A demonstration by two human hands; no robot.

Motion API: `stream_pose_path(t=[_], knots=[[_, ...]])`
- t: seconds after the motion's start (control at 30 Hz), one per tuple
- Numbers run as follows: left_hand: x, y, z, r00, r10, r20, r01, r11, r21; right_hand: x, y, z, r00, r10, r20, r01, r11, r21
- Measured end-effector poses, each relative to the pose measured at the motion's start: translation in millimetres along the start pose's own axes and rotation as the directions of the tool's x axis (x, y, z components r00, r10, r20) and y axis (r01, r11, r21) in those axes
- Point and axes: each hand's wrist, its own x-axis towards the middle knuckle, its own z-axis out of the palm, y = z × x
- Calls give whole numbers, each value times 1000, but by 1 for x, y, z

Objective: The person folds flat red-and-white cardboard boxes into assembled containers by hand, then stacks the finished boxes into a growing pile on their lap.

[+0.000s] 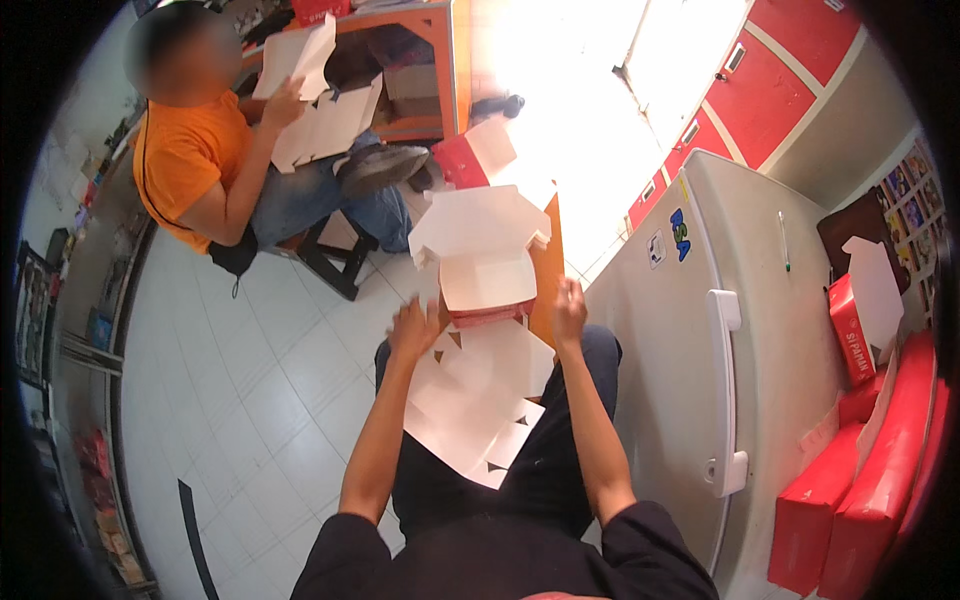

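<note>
A flat, pale cardboard box blank [470, 395] with notched, slit edges lies across my lap. My left hand [413, 328] hovers at its far left edge with the fingers apart, holding nothing. Across from it, my right hand [570, 310] is raised beside the bench, fingers stretched upward and slightly blurred, with nothing visible in it. Between and beyond my hands, a stack of box blanks [485, 275], white on top with red edges, rests on an orange wooden bench [546, 290].
At the left, a person in an orange shirt [195, 165] sits on a black stool [330, 262], handling a white box blank [325, 125]. A red-and-white carton [475, 155] lies beyond the stack. A refrigerator [680, 300] stands close on my right, with red boxes [850, 490] past it.
</note>
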Motion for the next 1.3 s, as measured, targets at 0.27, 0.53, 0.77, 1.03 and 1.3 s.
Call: stream_pose_path(t=[0.27, 0.53, 0.77, 1.03, 1.3], knots=[[-93, -64, -32, 908, 167, 385, -230, 965, 125, -129, 21, -72, 926, 156, 344, -262, 921, 288], [-161, -27, -132, 943, 240, 232, -227, 971, -81, -151, 12, -79, 943, 134, 306, -217, 942, 257], [-211, -49, -192, 952, 236, -195, -303, 817, -491, -172, 10, -75, 836, 122, 535, -416, 777, 473], [-203, -66, -133, 885, 73, -460, -359, 735, -575, -192, -123, -41, 620, -226, 751, -440, 693, 572], [-217, -42, -82, 745, 134, -654, -315, 934, -168, -197, -162, -44, 440, -334, 833, -76, 911, 406]])
